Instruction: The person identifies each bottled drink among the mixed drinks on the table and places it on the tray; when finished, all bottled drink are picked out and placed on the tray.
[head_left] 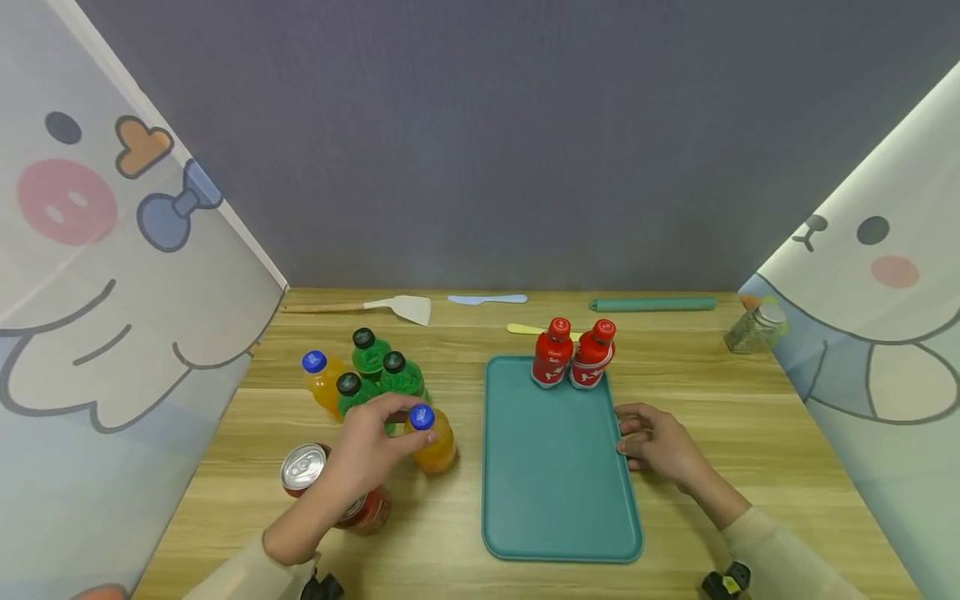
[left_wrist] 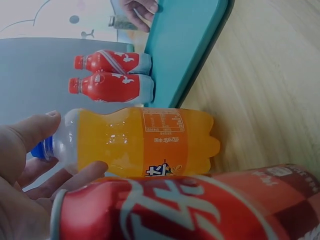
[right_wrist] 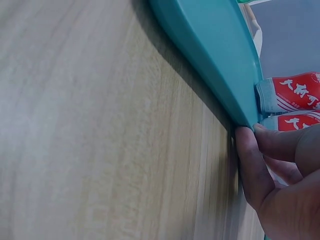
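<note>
In the head view my left hand (head_left: 371, 446) has thumb and fingers round the neck of a blue-capped orange soda bottle (head_left: 435, 446), which stands upright left of the teal tray (head_left: 558, 475). The left wrist view shows the same orange soda bottle (left_wrist: 120, 135) between thumb and fingers. My right hand (head_left: 660, 442) pinches the tray's right rim; in the right wrist view, the thumb and a finger of that hand (right_wrist: 285, 175) meet on the edge. Two red bottles (head_left: 552, 354) (head_left: 593, 354) stand side by side on the tray's far end.
Left of my left hand stand several green bottles (head_left: 403, 377) and another orange bottle (head_left: 326, 385). Red cans (head_left: 303, 468) are beside my left forearm. Along the back lie a spatula (head_left: 408, 308), a blue knife (head_left: 487, 299), a yellow utensil (head_left: 525, 329) and a green stick (head_left: 652, 304). A jar (head_left: 753, 329) is at right.
</note>
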